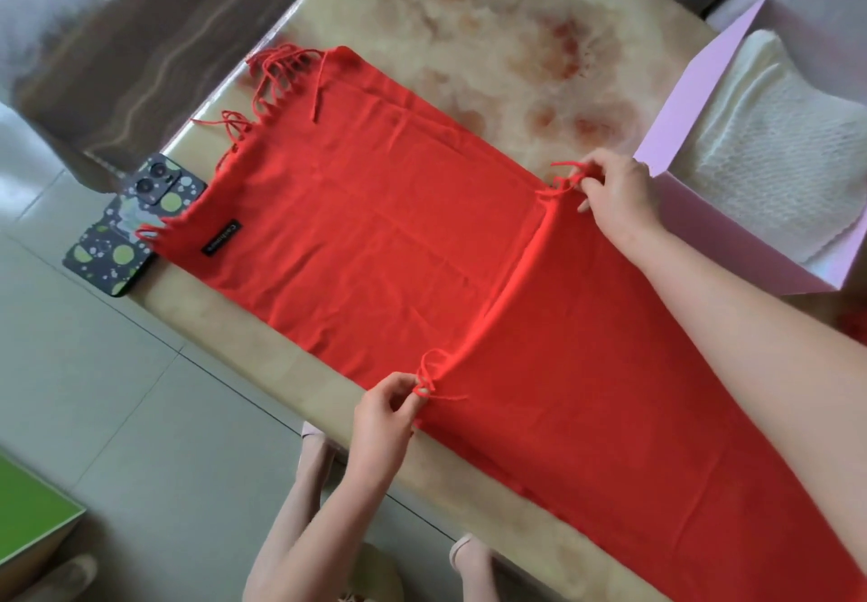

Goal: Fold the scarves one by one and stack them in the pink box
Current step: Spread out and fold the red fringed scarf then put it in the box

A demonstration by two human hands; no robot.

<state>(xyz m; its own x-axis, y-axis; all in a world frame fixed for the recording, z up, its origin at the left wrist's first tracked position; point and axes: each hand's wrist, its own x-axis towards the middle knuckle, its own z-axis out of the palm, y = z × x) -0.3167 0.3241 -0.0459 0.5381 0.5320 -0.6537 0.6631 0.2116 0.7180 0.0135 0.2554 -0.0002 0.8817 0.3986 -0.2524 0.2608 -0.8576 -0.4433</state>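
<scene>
Lying flat along the tabletop (pixel 492 38), the red scarf (pixel 375 235) has its long axis on a slant, from the far left, where one fringed end (pixel 277 85) splays towards the table's edge, down to the near right, where the cloth runs out of view beneath the person's forearm. The other fringed end is doubled back over the middle, so a second layer covers the right-hand half and its edge crosses the scarf from side to side. The left grip (pixel 389 406) pinches the corner of that edge at the near side, thumb and fingers closed on cloth and tassels, and the right grip (pixel 619 193) pinches the opposite corner at the far side in the same way. Holding both corners at once, I'd say, keeps the edge taut and square to the length, so the fold can be laid down evenly and lined up with the layer below. A small black label (pixel 221 238) shows near the left end. Just beside the right grip stands the pink box (pixel 675 99), open at the top, with a white knitted scarf (pixel 774 141) folded inside, close enough to drop this one in once it is small enough. At the far-left end a patterned phone (pixel 126 235) lies on the tabletop, the fringe just reaching it.
</scene>
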